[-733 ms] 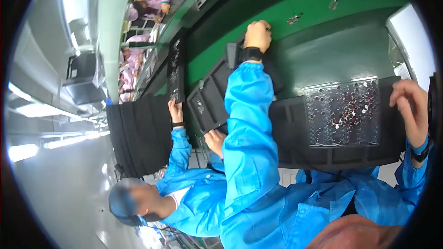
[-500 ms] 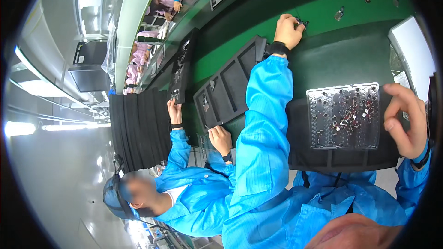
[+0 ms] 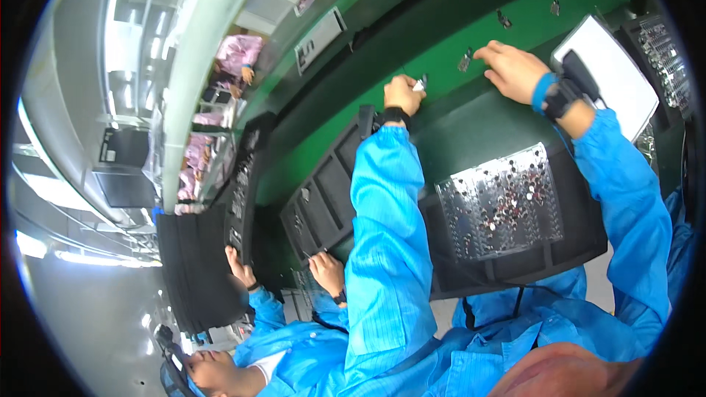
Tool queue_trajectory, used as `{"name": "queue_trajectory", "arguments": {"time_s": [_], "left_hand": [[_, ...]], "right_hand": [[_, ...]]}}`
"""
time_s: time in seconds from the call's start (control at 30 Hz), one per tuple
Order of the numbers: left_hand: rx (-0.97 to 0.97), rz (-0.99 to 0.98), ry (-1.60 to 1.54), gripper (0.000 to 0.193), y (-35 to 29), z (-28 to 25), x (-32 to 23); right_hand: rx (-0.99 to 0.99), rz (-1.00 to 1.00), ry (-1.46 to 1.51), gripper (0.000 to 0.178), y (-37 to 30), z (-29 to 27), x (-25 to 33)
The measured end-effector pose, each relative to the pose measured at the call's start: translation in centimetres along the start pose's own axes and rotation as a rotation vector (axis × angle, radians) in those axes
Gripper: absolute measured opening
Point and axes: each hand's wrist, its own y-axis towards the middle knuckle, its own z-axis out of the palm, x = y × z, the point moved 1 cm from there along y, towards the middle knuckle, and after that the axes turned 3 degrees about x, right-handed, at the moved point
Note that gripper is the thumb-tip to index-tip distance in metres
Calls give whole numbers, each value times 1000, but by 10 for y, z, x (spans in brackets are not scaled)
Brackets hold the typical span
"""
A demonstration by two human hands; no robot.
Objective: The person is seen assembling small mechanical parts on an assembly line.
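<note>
- Fingers of left hand (image 3: pixel 404 95) pinching a small part (image 3: pixel 421 84) over green strip (image 3: pixel 529 16), I think, kinda blurry
- right hand (image 3: pixel 517 72) loosely open, just beside a metal piece (image 3: pixel 465 60)
- clear tray (image 3: pixel 471 247) close in, probably for easy reach

No text readable to us. We see pale rectangular plate (image 3: pixel 321 40) beyond green strip (image 3: pixel 445 77), its dark marking too unclear to make out; on black box (image 3: pixel 134 148), small pale label (image 3: pixel 109 147), equally illegible.

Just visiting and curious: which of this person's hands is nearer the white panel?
Right. The right hand is just left of the white panel; the left hand is much farther left.
</note>
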Motion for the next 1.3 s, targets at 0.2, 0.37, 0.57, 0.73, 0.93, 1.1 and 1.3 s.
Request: {"name": "queue_trajectory", "arguments": {"time_s": [0.2,0.37,0.57,0.73,0.93,1.1,1.3], "left_hand": [[24,76,-25,30,-21,-4,3],[-170,202,-721,25,-71,-33,-12],[-134,50,-1380,21,-204,-38,-6],[-108,-157,-1429,21,-284,-21,23],[-69,-197,-1081,25,-345,-4,38],[-15,-166,-883,21,-354,9,30],[34,-131,-865,23,-353,15,31]], "right_hand": [[-60,14,-139,30,43,84,-38],[50,94,-87,20,66,74,-21],[83,140,-41,22,72,87,-40],[98,73,458,24,55,49,-35],[19,84,639,22,-56,-30,9],[-26,389,485,20,-167,-66,18],[17,565,426,18,-209,-63,23]]}}
